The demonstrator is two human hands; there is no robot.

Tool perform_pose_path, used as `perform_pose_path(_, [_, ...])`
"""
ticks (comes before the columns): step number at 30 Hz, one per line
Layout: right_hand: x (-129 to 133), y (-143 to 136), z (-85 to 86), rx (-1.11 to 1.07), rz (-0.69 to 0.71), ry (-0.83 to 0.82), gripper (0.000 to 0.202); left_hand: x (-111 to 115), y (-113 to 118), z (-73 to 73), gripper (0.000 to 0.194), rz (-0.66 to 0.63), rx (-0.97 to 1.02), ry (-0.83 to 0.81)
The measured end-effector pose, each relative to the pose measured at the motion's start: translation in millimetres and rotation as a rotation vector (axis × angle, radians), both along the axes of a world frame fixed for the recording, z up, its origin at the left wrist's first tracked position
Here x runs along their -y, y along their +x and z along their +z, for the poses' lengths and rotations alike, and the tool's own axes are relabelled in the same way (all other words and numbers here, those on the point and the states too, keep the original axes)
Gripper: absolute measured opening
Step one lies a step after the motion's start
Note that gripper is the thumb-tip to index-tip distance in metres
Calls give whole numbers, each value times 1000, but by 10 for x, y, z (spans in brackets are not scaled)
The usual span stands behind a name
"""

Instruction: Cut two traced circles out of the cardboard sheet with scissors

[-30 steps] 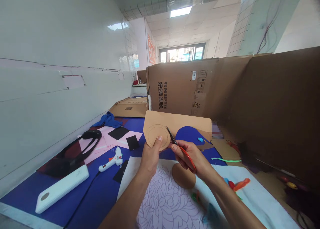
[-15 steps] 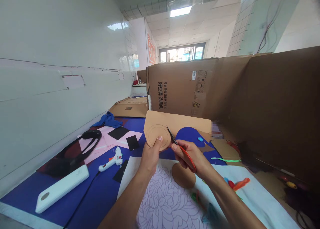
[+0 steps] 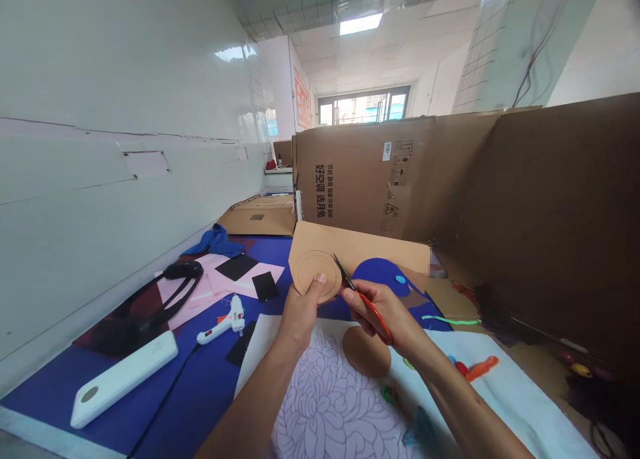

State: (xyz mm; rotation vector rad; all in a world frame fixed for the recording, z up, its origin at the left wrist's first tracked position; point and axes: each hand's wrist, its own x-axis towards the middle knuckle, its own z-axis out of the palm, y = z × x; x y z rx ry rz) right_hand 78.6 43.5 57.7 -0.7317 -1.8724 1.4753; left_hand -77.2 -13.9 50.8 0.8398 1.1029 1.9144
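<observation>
My left hand (image 3: 303, 310) pinches the lower edge of a tan card sheet (image 3: 365, 245), thumb on top of a drawn double circle (image 3: 311, 267). Just to its right, my right hand (image 3: 375, 309) is closed round the red handles of a pair of scissors (image 3: 373, 312). The dark blades point up and left, at the right side of the drawn circle. Below the hands, a brown disc (image 3: 367, 353) lies on a white sheet with a flower line drawing (image 3: 325, 405).
A white glue gun (image 3: 223, 322), a long white device (image 3: 125, 377) and pink sheets (image 3: 200, 290) lie on the blue table at left. Large cardboard (image 3: 360, 179) stands behind. Right of the hands are a blue piece (image 3: 375, 270) and orange yarn (image 3: 483, 368).
The far right end of the tan card has shifted slightly to the right. Both hands and the scissors look nearly the same.
</observation>
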Motion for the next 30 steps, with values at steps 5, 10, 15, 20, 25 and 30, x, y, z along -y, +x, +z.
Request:
perform_pose_path(5, [6,6,1,4,5,14,59,-21,-41,-39,59,21,-28,-21])
perform_pose_path(10, [12,0,-12,-7,-5,0,60,-12,-33,-31,56,16,-44,-8])
perform_pose_path(15, [8,-9,-36,-28,4,-25,59,-5,-15,-12,53,25,-25,-4])
perform_pose_path(20, [-6,-19,-66,-37,23,-38,58,-12,-26,-26,43,26,-53,-8])
perform_pose_path(25, [11,-20,-33,-15,2,-48,58,-8,-14,-12,47,20,-18,-10])
perform_pose_path(30, [58,1,52,3,-6,-42,57,4,-8,1,48,11,-27,-12])
